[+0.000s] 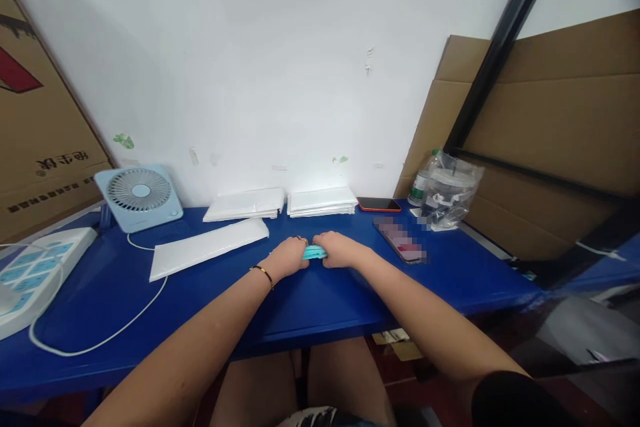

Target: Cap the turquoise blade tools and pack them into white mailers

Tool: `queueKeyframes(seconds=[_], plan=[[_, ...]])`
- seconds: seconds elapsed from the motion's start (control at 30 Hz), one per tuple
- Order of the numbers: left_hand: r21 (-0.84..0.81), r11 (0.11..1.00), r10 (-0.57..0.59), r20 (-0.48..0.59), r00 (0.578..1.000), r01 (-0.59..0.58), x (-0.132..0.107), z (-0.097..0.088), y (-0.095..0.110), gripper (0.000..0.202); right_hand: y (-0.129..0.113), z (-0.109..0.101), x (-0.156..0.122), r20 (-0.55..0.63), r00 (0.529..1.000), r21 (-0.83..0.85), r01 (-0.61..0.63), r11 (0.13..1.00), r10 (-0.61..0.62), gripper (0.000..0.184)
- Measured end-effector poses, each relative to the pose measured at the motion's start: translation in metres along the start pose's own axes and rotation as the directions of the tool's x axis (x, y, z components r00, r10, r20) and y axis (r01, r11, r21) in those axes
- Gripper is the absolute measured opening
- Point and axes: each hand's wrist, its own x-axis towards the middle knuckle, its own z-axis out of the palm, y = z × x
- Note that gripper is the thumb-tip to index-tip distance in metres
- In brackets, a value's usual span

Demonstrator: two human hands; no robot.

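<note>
Over the middle of the blue table, my left hand (291, 257) is closed on one end of a small turquoise folded bundle (315, 252). My right hand (341, 250) grips its other end. Only the flat, layered middle of the bundle shows between the hands, so I cannot make out its exact kind. A dark bracelet with gold-coloured parts is on my left wrist. Left of that hand lies a long white flat packet (210, 248). Behind the hands are two stacks of similar white packets, a left stack (245, 203) and a right stack (321, 201).
On the blue table (300, 310) stand a light blue fan (140, 193) and a white power strip (45, 273) with a loose cable. To the right lie an orange-edged phone (379, 204) and another phone (400, 240), near a bottle (423, 180) and a clear plastic bag (450, 193).
</note>
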Motion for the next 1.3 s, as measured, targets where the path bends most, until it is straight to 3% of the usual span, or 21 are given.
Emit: queueKeyframes(seconds=[0.1, 0.2, 0.27, 0.33, 0.47, 0.57, 0.63, 0.77, 0.83, 0.93, 1.03, 1.23, 1.3], plan=[[-0.110, 0.994, -0.024, -0.088, 0.996, 0.014, -0.003, -0.002, 0.003, 0.017, -0.002, -0.026, -0.004, -0.002, 1.000, 0.021, -0.015, 1.000, 0.015, 0.033], [-0.267, 0.964, -0.060, -0.191, 0.980, 0.007, -0.002, -0.006, 0.013, 0.012, -0.009, -0.067, -0.009, -0.178, 0.982, 0.115, 0.091, 0.989, -0.069, 0.042], [-0.371, 0.929, -0.088, -0.239, 0.967, -0.007, 0.002, -0.007, 0.023, 0.015, -0.019, -0.091, -0.009, -0.332, 0.935, 0.181, 0.189, 0.965, -0.121, 0.048], [-0.472, 0.882, -0.132, -0.282, 0.950, -0.018, 0.006, -0.007, 0.032, 0.022, -0.031, -0.104, -0.006, -0.424, 0.894, 0.247, 0.269, 0.931, -0.145, 0.042], [-0.645, 0.764, -0.241, -0.330, 0.913, -0.032, 0.008, 0.002, 0.038, 0.017, -0.049, -0.087, 0.005, -0.455, 0.884, 0.368, 0.299, 0.880, -0.110, 0.024], [-0.708, 0.705, -0.257, -0.315, 0.914, -0.045, 0.008, 0.011, 0.034, 0.007, -0.051, -0.059, 0.014, -0.535, 0.839, 0.458, 0.191, 0.868, 0.097, 0.016], [-0.740, 0.670, -0.251, -0.292, 0.923, -0.051, 0.007, 0.014, 0.032, 0.014, -0.049, -0.044, 0.019, -0.553, 0.803, 0.590, 0.188, 0.786, 0.223, 0.021], [-0.793, 0.609, -0.212, -0.196, 0.957, -0.028, 0.006, 0.017, 0.031, 0.015, -0.041, -0.030, 0.020, -0.488, 0.797, 0.808, 0.258, 0.529, 0.356, 0.028], [-0.804, 0.595, -0.202, -0.165, 0.965, -0.013, 0.004, 0.017, 0.032, 0.023, -0.037, -0.031, 0.015, -0.471, 0.787, 0.834, 0.249, 0.492, 0.398, 0.030], [-0.814, 0.580, -0.204, -0.156, 0.966, -0.009, 0.003, 0.018, 0.034, 0.029, -0.033, -0.036, 0.006, -0.498, 0.777, 0.773, 0.197, 0.603, 0.385, 0.031], [-0.760, 0.649, -0.184, -0.178, 0.967, -0.016, 0.003, 0.020, 0.035, 0.028, -0.033, -0.044, 0.002, -0.552, 0.779, 0.628, 0.154, 0.763, 0.297, 0.036], [-0.497, 0.867, -0.169, -0.232, 0.958, 0.032, 0.004, 0.012, 0.029, 0.026, -0.033, -0.064, -0.010, -0.459, 0.884, 0.313, 0.064, 0.948, 0.092, 0.029], [-0.378, 0.924, -0.148, -0.239, 0.960, 0.049, 0.001, 0.004, 0.026, 0.022, -0.032, -0.070, -0.017, -0.376, 0.925, 0.148, -0.001, 0.989, 0.057, 0.047]])
